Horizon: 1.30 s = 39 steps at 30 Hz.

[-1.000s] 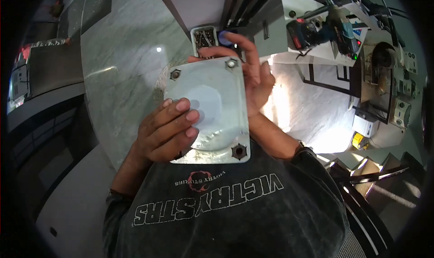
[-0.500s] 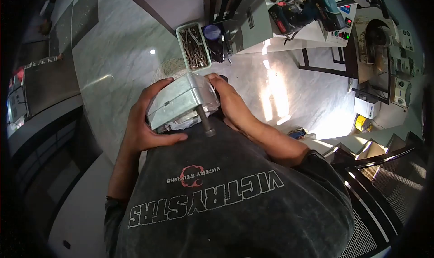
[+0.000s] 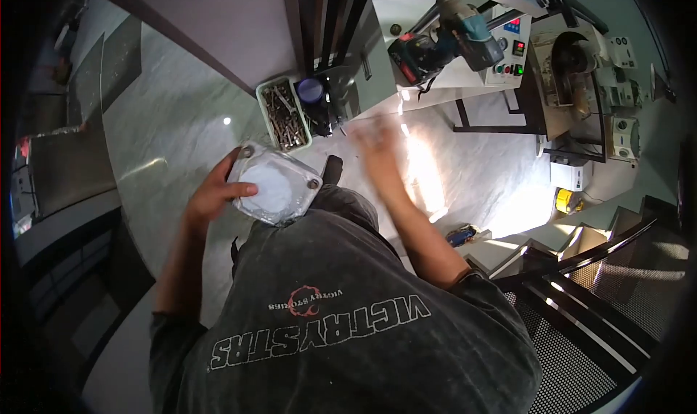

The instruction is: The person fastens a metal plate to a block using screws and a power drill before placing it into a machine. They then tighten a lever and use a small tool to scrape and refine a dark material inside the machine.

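Observation:
My left hand (image 3: 215, 195) holds a squarish metal block (image 3: 299, 169), with the thumb on its top face and the fingers at its left side. The face is turned up and shows a round white area (image 3: 267, 189) and holes or pins at the corners. My right hand (image 3: 375, 144) is off the block, in the air to its right, close to the dark items beside the tray; motion blur smears its fingers. A pale tray (image 3: 307, 129) of bolts and rods (image 3: 285, 115) lies just beyond the block.
A purple-lidded container (image 3: 311, 90) stands beside the tray. A cordless drill (image 3: 465, 37) lies on a white machine (image 3: 385, 29) with a lit control panel (image 3: 512, 50). Perforated black metal seating (image 3: 573, 341) is at the lower right, and a yellow object (image 3: 568, 201) sits farther right.
My right hand has let go of the block and moved right. My left hand has tilted the block so its white face shows. The rod that stuck out of it is no longer visible.

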Each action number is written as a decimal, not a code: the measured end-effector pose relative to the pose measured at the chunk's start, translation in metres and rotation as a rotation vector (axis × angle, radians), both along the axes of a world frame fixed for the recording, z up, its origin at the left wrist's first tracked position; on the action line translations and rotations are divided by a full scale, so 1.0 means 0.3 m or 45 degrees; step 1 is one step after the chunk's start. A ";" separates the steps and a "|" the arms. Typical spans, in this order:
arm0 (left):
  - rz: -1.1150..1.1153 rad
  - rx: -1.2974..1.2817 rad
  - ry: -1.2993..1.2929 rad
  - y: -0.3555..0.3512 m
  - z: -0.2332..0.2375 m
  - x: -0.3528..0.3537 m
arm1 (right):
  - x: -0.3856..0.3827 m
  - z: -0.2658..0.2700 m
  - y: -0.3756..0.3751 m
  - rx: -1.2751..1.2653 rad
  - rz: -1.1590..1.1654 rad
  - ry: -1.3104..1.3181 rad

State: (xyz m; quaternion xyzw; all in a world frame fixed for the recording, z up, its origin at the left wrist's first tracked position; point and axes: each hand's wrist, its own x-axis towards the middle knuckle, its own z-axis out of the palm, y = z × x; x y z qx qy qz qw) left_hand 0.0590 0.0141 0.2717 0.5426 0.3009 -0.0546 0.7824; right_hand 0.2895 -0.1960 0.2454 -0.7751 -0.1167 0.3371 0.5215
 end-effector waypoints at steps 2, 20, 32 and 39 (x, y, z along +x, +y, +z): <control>0.167 -0.141 -0.023 -0.023 -0.005 -0.029 | 0.230 -0.038 -0.016 0.145 -0.492 -0.637; 0.530 0.193 0.096 -0.248 0.047 0.130 | 0.347 0.170 -0.163 0.283 0.540 -0.699; 0.266 0.455 -0.014 -0.322 0.003 0.287 | 0.089 0.090 -0.315 0.191 0.805 -0.890; -0.042 0.755 0.159 -0.321 0.085 0.354 | 0.146 0.105 -0.389 0.044 0.936 -0.557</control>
